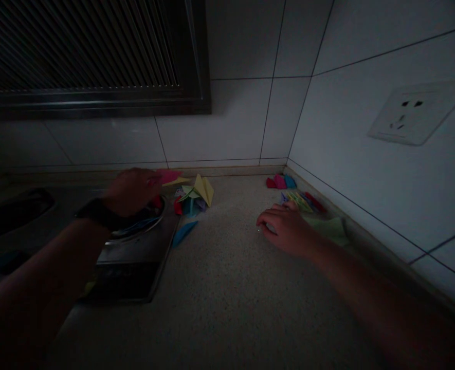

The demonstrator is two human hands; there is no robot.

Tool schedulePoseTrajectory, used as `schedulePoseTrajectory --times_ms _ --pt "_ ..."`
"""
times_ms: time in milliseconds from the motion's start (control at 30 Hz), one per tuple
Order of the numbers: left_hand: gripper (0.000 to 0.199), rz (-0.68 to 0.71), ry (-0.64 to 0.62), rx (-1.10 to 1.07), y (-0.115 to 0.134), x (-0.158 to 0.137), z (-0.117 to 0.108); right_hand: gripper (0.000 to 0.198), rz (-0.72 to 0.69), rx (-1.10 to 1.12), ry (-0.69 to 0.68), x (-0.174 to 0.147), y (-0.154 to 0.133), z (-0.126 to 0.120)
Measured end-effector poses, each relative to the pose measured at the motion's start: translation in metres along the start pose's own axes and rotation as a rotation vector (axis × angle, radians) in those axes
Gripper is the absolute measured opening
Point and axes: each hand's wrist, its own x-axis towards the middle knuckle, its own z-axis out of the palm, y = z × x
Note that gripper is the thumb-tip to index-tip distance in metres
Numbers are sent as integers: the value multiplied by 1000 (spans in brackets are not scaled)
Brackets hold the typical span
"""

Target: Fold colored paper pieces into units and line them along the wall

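Observation:
My left hand point(134, 189), with a dark band on its wrist, is over the cooktop's right burner. Its fingers are closed at the edge of a pink folded paper point(170, 176). Just right of it stands a pile of folded papers, among them a yellow paper plane point(204, 190) and a light green one point(189, 192). A blue folded paper point(185, 232) lies nearer, by the cooktop edge. My right hand point(285, 228) rests on the counter with loosely curled fingers, a gap between thumb and forefinger. Beside it are yellow-green folded pieces point(301, 201) and a pale green paper point(329, 229).
The steel cooktop point(134, 254) covers the counter's left side, under a range hood point(96, 103). Small red, pink and blue folded pieces point(280, 181) sit in the back corner. A wall socket point(416, 113) is on the right tiled wall. The light is dim.

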Motion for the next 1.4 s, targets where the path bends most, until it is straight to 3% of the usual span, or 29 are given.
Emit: schedulePoseTrajectory --times_ms 100,233,333,467,633,833,1000,1133,1400 --pt "39 -38 167 -7 26 -7 -18 9 -18 90 -9 1 -1 2" --pt "35 -81 252 -443 63 -20 -16 13 -96 315 -80 1 -10 3" --pt "30 -156 164 -919 96 -36 4 16 -86 483 -122 0 -18 3" --pt "26 -203 -19 -1491 138 -60 33 18 126 660 -133 0 -23 0" --pt "26 -323 -224 -1894 155 -73 52 24 257 852 -96 0 -19 4" --pt "26 -532 -328 -1933 148 -78 68 31 284 1101 -56 -2 -13 15" --pt "27 -594 -462 -1889 151 -81 71 28 286 1243 -55 -1 -16 12" --pt "27 -569 -566 -1789 152 -80 69 24 287 1272 -57 0 -19 9" --pt "30 -385 -738 -1491 148 -77 73 23 257 1318 -88 -1 -24 6"
